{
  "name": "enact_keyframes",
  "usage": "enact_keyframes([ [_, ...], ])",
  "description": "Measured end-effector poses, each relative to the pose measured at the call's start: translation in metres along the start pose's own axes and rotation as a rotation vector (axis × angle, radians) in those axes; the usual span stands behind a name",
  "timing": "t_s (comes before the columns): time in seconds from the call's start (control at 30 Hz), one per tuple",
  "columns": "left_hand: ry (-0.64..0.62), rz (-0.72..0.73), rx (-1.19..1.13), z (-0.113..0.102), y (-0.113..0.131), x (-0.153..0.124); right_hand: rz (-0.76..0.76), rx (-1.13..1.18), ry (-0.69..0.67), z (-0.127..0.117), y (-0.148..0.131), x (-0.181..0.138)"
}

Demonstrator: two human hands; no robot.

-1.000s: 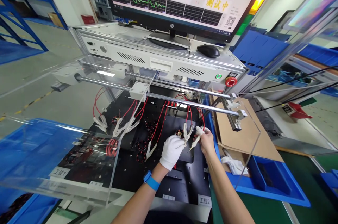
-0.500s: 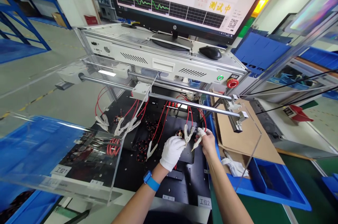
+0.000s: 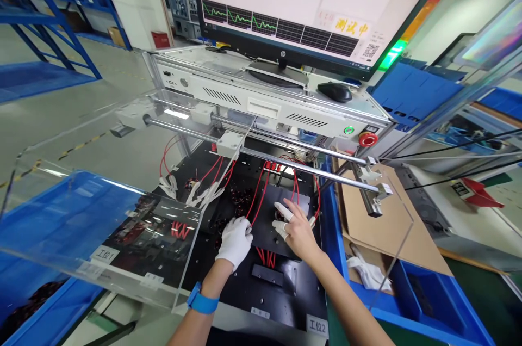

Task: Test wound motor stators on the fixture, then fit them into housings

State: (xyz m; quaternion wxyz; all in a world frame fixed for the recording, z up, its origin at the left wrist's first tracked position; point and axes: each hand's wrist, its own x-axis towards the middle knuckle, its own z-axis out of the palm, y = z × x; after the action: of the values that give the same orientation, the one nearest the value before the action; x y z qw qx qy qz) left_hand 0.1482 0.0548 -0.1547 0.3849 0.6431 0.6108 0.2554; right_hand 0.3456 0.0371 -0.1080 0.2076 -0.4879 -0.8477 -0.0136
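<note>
My left hand (image 3: 235, 241), in a white glove with a blue wristband, lies knuckles up on the black fixture plate (image 3: 285, 280). Its fingers curl down over the red wires (image 3: 261, 193), and what they grip is hidden. My right hand (image 3: 297, 228) is bare with white finger cots. Its fingers are stretched out flat over a dark wound coil (image 3: 278, 216) on the raised black pad. A white clip (image 3: 312, 221) peeks out just behind that hand. More white clips (image 3: 202, 193) on red leads lie to the left, among other coils (image 3: 240, 196).
A clear acrylic guard (image 3: 101, 215) stands at the left, over a blue bin (image 3: 41, 237). Two steel rails (image 3: 293, 164) cross above the fixture. Behind are a tester box with a red stop button (image 3: 367, 139), a mouse (image 3: 334, 91) and a monitor (image 3: 305, 3). Cardboard (image 3: 391, 215) lies at the right.
Both hands let go of the white clips and dropped onto the plate. The left hand went left to the red wires, and the right hand opened flat over the coil. The view shifted.
</note>
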Motion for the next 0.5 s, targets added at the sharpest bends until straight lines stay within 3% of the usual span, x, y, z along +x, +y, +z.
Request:
enact_keyframes([
  [0.1, -0.031, 0.038, -0.214, -0.002, 0.015, 0.007, -0.047, -0.024, -0.059, 0.004, 0.0, 0.009],
  [0.27, 0.083, -0.193, -1.262, 0.017, 0.035, 0.033, -0.054, -0.008, -0.076, 0.01, -0.001, 0.009],
  [0.5, 0.164, -0.216, -1.388, 0.036, 0.041, 0.042, -0.027, 0.004, -0.059, 0.013, -0.005, 0.009],
])
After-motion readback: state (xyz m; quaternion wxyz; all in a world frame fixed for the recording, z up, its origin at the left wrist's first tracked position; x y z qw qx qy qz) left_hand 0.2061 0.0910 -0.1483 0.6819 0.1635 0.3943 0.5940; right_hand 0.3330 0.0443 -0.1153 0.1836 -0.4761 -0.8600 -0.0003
